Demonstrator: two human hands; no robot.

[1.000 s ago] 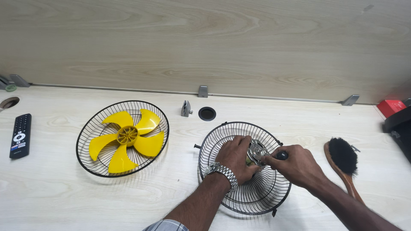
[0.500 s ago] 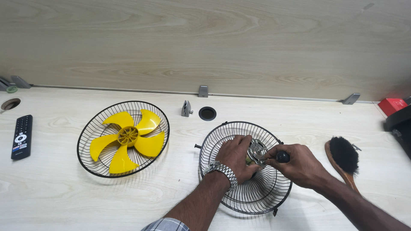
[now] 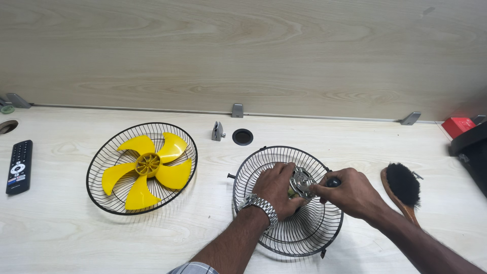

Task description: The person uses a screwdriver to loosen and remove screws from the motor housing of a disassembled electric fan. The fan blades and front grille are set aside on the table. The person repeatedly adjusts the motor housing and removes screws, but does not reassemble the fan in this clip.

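A black wire fan guard (image 3: 304,233) lies flat on the pale wooden table, with a silver metal motor (image 3: 302,181) at its middle. My left hand (image 3: 276,190), a metal watch on its wrist, rests on the guard and grips the motor from the left. My right hand (image 3: 350,193) pinches a small black-handled tool (image 3: 333,181) against the motor's right side. To the left lies a second black wire guard (image 3: 101,157) with a yellow fan blade (image 3: 148,168) lying inside it.
A black remote control (image 3: 19,166) lies at the left edge. A wooden brush with black bristles (image 3: 403,186) lies right of my hands. A small metal bracket (image 3: 217,131) and a black cable hole (image 3: 242,136) sit near the back wall. A red box (image 3: 458,125) stands far right.
My hands have stayed on the motor with only slight finger shifts. The view has moved a little; nothing else on the table has changed place.
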